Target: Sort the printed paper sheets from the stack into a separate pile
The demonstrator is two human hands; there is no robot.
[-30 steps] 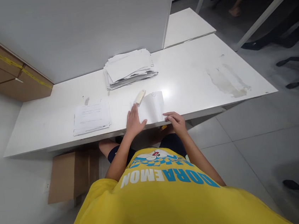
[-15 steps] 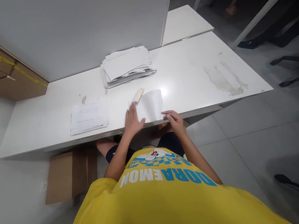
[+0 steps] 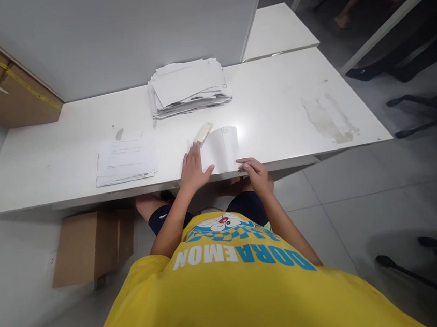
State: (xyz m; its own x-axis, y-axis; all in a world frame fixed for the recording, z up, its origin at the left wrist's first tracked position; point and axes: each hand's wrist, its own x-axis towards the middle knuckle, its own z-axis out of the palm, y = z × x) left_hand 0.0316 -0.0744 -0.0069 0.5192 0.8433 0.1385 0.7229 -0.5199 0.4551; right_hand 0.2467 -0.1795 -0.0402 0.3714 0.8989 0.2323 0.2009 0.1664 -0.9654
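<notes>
I see a bright yellow T-shirt point(image 3: 203, 311) on the wearer, its short sleeve point(image 3: 144, 275) loose on the left arm. Across the chest I read DORAEMON in block lettering point(image 3: 243, 253), part blue, part white, beside a red-nosed cartoon face point(image 3: 220, 223) and blue-and-yellow checks point(image 3: 205, 236). The shorts point(image 3: 248, 204) look dark navy, with a small white mark point(image 3: 163, 216) on the left leg. The hands point(image 3: 192, 170) are bare.

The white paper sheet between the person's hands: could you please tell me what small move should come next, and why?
Perhaps the bare right hand should gently smooth the white paper sheet, since it looks bent near its middle; the bare left hand lies spread along its left side and could steady it, while the right is at its near right corner.
</notes>
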